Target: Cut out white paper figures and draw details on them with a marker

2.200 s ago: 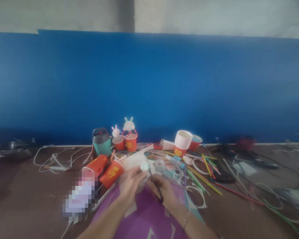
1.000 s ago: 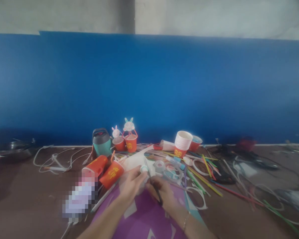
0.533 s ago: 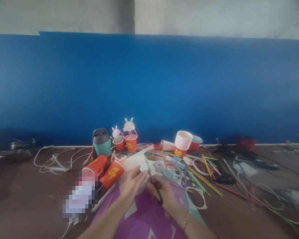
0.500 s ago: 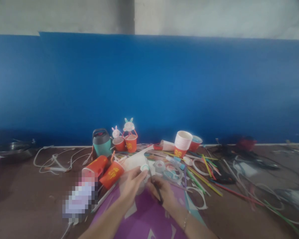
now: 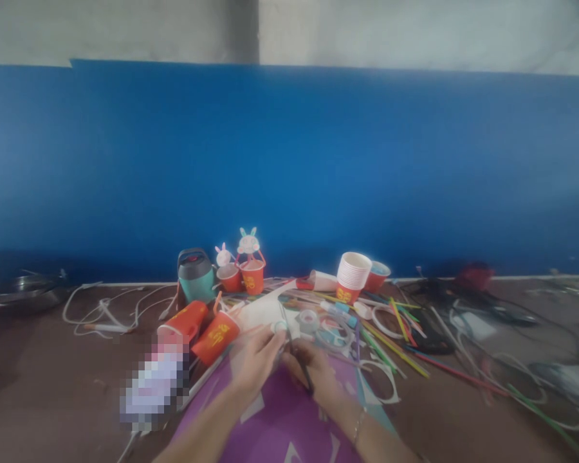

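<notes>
My left hand (image 5: pixel 258 360) is closed, pinching a small white paper piece with a pale green ring drawn on it (image 5: pixel 278 326). Close beside it, my right hand (image 5: pixel 313 368) is closed around slim, dark-handled scissors (image 5: pixel 305 373), whose grey blades point away from me along the paper; blur hides how far apart they are. Both hands are over a purple sheet (image 5: pixel 270 424) with pale scraps on it. Behind them lies a larger white sheet (image 5: pixel 263 313). A roll of clear tape (image 5: pixel 309 319) is just beyond my right hand.
Red paper cups (image 5: pixel 217 337) lie at left near a teal flask (image 5: pixel 195 281). Rabbit figures (image 5: pixel 248 243) rise from cups behind. A cup stack (image 5: pixel 354 276) stands at right, with coloured sticks (image 5: pixel 395 350), a cut paper ring (image 5: pixel 383 386) and cables (image 5: pixel 496 366) around it.
Both hands stay together at the paper, with only slight movement of the fingers and scissors. The whole view has shifted a little.
</notes>
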A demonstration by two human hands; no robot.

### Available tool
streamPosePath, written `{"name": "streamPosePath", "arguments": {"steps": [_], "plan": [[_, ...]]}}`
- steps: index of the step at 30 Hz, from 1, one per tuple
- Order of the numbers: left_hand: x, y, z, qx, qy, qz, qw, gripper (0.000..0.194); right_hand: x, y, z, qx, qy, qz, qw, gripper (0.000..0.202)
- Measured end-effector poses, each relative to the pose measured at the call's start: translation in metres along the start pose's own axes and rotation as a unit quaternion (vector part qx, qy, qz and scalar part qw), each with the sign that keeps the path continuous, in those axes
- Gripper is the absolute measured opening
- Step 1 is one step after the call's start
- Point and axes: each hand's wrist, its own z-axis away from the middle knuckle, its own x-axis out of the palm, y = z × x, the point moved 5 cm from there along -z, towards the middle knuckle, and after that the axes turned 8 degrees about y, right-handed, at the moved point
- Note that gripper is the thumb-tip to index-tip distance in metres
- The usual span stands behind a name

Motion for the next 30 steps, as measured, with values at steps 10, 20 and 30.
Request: {"name": "streamPosePath", "arguments": {"steps": [10, 20, 30], "plan": [[-0.0050, -0.0037, -0.0059, 0.014, -0.006, -0.016, 1.000, 0.042, -0.0016, -0.0004, -0.0006, 0.010, 0.000, 0.005, 1.000, 0.050], [-0.0062, -0.0025, -0.0086, 0.016, -0.035, -0.022, 0.999, 0.040, -0.0035, -0.0006, -0.0007, -0.020, -0.002, 0.032, 0.999, 0.049], [-0.0085, 0.0013, -0.0092, 0.034, -0.007, -0.031, 0.999, 0.040, -0.0039, 0.0027, -0.0034, -0.014, 0.007, 0.036, 0.999, 0.049]]}}
